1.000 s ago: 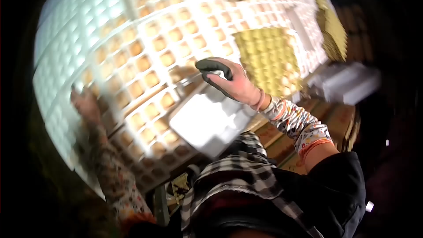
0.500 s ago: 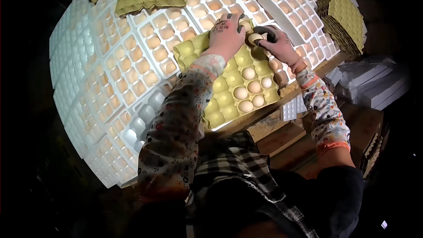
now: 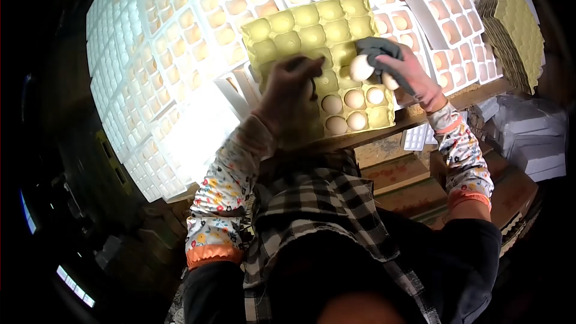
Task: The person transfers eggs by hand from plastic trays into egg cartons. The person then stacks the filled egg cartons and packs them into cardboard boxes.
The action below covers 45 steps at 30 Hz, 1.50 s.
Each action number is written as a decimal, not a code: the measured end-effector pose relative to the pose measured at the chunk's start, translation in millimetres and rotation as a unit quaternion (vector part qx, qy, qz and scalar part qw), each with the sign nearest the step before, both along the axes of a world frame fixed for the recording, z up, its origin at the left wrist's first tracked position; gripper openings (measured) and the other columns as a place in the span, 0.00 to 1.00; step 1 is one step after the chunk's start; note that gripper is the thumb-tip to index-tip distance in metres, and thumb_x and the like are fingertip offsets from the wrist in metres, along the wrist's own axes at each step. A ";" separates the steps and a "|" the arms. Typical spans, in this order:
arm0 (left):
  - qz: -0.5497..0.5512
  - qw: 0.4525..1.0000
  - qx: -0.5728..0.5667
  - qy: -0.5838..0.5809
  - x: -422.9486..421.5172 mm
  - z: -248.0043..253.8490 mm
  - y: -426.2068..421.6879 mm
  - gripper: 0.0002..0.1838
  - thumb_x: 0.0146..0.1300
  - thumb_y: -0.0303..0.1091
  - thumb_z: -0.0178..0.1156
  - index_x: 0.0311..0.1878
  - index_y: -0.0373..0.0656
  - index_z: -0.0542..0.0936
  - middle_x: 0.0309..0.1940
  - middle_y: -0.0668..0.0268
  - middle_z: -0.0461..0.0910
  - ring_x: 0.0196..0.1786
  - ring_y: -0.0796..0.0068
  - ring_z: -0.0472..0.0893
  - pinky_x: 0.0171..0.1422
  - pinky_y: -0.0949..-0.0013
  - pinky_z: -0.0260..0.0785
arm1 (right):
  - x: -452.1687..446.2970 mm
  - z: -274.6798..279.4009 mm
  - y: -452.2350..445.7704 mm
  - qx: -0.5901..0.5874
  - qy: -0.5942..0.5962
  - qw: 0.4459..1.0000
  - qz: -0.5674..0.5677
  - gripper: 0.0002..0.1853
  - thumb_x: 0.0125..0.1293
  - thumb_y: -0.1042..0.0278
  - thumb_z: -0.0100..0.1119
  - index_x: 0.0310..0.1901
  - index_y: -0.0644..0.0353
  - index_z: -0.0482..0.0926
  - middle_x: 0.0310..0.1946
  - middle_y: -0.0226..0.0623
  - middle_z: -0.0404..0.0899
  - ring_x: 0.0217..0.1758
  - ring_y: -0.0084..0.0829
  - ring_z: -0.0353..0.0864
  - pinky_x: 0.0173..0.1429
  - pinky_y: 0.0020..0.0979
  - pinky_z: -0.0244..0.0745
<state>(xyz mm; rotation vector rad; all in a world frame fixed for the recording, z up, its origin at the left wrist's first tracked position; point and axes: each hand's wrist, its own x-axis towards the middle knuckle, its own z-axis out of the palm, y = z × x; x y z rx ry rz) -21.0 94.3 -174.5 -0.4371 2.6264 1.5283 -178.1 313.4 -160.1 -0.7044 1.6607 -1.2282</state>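
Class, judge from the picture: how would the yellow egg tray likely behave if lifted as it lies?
The yellow egg tray may flex, looking thin and moulded. It might dip at its near right, where its visible eggs cluster. Those rounded, uncovered eggs could roll out if it tilts.

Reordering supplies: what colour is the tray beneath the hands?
The tray is greenish yellow, clearest in head view.

Dark room [image 3: 45,126] — harsh white light, wooden table edge [image 3: 474,93], pale glowing strip [image 3: 75,286] at lower left
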 end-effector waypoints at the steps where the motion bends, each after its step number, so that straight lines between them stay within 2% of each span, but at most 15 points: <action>1: -0.051 0.997 -0.019 -0.051 11.7 2.0 18.7 0.19 0.60 0.44 0.66 0.46 0.38 0.80 0.35 0.62 0.78 0.35 0.74 0.78 0.42 0.69 0.73 | 1.3 1.5 10.1 -0.117 0.053 0.991 -0.030 0.25 0.66 0.70 0.56 0.65 0.63 0.69 0.41 0.33 0.79 0.34 0.17 0.77 0.35 0.22 0.74; 3: -0.161 0.941 -0.288 0.075 32.0 -9.8 50.6 0.21 0.57 0.47 0.67 0.43 0.38 0.80 0.29 0.56 0.78 0.33 0.67 0.78 0.42 0.65 0.74 | 0.9 8.7 15.6 -0.022 -0.232 0.971 -0.062 0.23 0.65 0.72 0.58 0.62 0.62 0.71 0.39 0.33 0.79 0.33 0.19 0.77 0.38 0.22 0.74; 5: -0.115 0.972 -0.199 0.056 36.6 -18.1 47.7 0.22 0.58 0.45 0.66 0.47 0.37 0.79 0.34 0.54 0.79 0.35 0.65 0.80 0.43 0.65 0.74 | 12.1 14.2 9.9 0.060 -0.240 0.968 -0.038 0.21 0.65 0.69 0.61 0.59 0.61 0.73 0.39 0.34 0.80 0.33 0.21 0.77 0.42 0.22 0.74; 7: -0.026 0.999 0.039 0.003 44.0 -15.8 38.5 0.23 0.57 0.45 0.66 0.49 0.37 0.79 0.40 0.52 0.79 0.37 0.64 0.81 0.44 0.63 0.75 | 35.4 23.6 1.3 0.118 0.214 0.960 0.137 0.24 0.59 0.55 0.65 0.55 0.56 0.76 0.52 0.47 0.74 0.50 0.37 0.79 0.51 0.37 0.76; 9: 0.101 0.904 0.407 -0.087 59.6 -6.0 23.3 0.24 0.57 0.47 0.65 0.51 0.39 0.79 0.45 0.51 0.79 0.39 0.63 0.82 0.44 0.60 0.76 | 56.5 16.7 -2.6 0.167 0.515 0.807 0.235 0.22 0.58 0.50 0.64 0.51 0.53 0.78 0.56 0.48 0.68 0.56 0.42 0.74 0.55 0.40 0.74; 13: -0.135 0.988 -0.028 -0.061 64.6 18.1 36.2 0.19 0.62 0.42 0.61 0.54 0.47 0.80 0.53 0.53 0.77 0.43 0.69 0.80 0.45 0.56 0.75 | 70.8 3.4 -16.8 0.172 0.595 0.734 0.277 0.19 0.56 0.53 0.62 0.44 0.56 0.80 0.50 0.43 0.70 0.48 0.45 0.73 0.50 0.38 0.75; 14: -0.251 0.917 -0.292 -0.107 60.6 17.9 56.3 0.21 0.64 0.49 0.60 0.55 0.49 0.78 0.59 0.56 0.72 0.42 0.69 0.80 0.46 0.63 0.76 | 70.3 2.6 -18.5 0.129 0.603 0.740 0.269 0.18 0.54 0.53 0.63 0.40 0.57 0.81 0.47 0.41 0.71 0.45 0.44 0.73 0.48 0.38 0.74; 18: -0.265 0.821 -0.506 0.011 49.8 -34.1 105.4 0.23 0.60 0.43 0.54 0.55 0.40 0.77 0.58 0.47 0.72 0.48 0.57 0.76 0.48 0.59 0.71 | 72.6 -10.8 -33.8 0.159 0.644 0.682 0.308 0.15 0.55 0.55 0.57 0.36 0.55 0.84 0.52 0.47 0.78 0.47 0.49 0.75 0.50 0.40 0.73; 23: -0.229 0.954 -0.190 -0.011 85.6 30.5 28.9 0.25 0.55 0.56 0.63 0.41 0.42 0.85 0.59 0.42 0.71 0.47 0.49 0.79 0.47 0.53 0.71 | 71.2 -0.6 -40.0 0.224 0.535 0.778 0.242 0.17 0.49 0.58 0.66 0.39 0.57 0.84 0.50 0.51 0.79 0.57 0.49 0.77 0.56 0.43 0.73; 26: -0.111 0.993 -0.045 0.016 179.5 83.2 -87.1 0.36 0.53 0.57 0.67 0.57 0.40 0.76 0.64 0.42 0.60 0.49 0.51 0.78 0.61 0.55 0.70 | 79.1 19.5 -46.5 0.327 0.422 0.831 0.154 0.21 0.51 0.61 0.66 0.46 0.62 0.82 0.43 0.50 0.81 0.48 0.49 0.79 0.54 0.40 0.73; 29: 0.154 0.970 -0.169 0.079 314.0 74.7 -227.7 0.32 0.46 0.51 0.75 0.54 0.46 0.80 0.63 0.53 0.64 0.63 0.56 0.69 0.70 0.58 0.62 | 101.7 14.4 -43.9 0.263 0.178 0.940 -0.126 0.21 0.68 0.55 0.58 0.55 0.62 0.77 0.30 0.37 0.80 0.29 0.30 0.79 0.32 0.28 0.72; 33: 0.265 0.885 -0.379 -0.056 444.6 19.9 -403.2 0.28 0.48 0.49 0.73 0.51 0.47 0.81 0.64 0.53 0.64 0.55 0.51 0.74 0.57 0.58 0.73 | 218.8 53.1 -224.8 0.089 0.054 0.988 -0.115 0.24 0.72 0.52 0.53 0.58 0.64 0.74 0.24 0.31 0.75 0.23 0.21 0.73 0.25 0.24 0.66; 36: 0.145 0.864 -0.471 -0.103 469.1 -16.9 -474.1 0.22 0.52 0.46 0.69 0.48 0.47 0.79 0.63 0.55 0.67 0.55 0.53 0.73 0.56 0.58 0.72 | 277.8 36.8 -404.8 0.054 -0.008 0.998 0.017 0.23 0.72 0.59 0.56 0.60 0.67 0.73 0.40 0.33 0.80 0.33 0.22 0.79 0.36 0.24 0.73; 41: 0.147 0.855 -0.483 -0.117 430.1 -32.0 -513.7 0.18 0.58 0.44 0.62 0.51 0.53 0.79 0.60 0.56 0.68 0.53 0.55 0.72 0.49 0.58 0.72 | 343.2 -4.8 -649.4 -0.020 0.523 0.812 0.259 0.26 0.61 0.54 0.60 0.61 0.49 0.74 0.60 0.49 0.70 0.53 0.50 0.78 0.56 0.42 0.75; 45: 0.176 0.868 -0.462 -0.042 391.6 -63.6 -552.5 0.14 0.61 0.35 0.55 0.50 0.51 0.79 0.53 0.56 0.72 0.54 0.54 0.75 0.48 0.57 0.73 | 338.3 -45.2 -750.1 0.044 0.599 0.710 0.369 0.29 0.57 0.60 0.61 0.62 0.47 0.73 0.68 0.45 0.62 0.59 0.48 0.76 0.59 0.43 0.74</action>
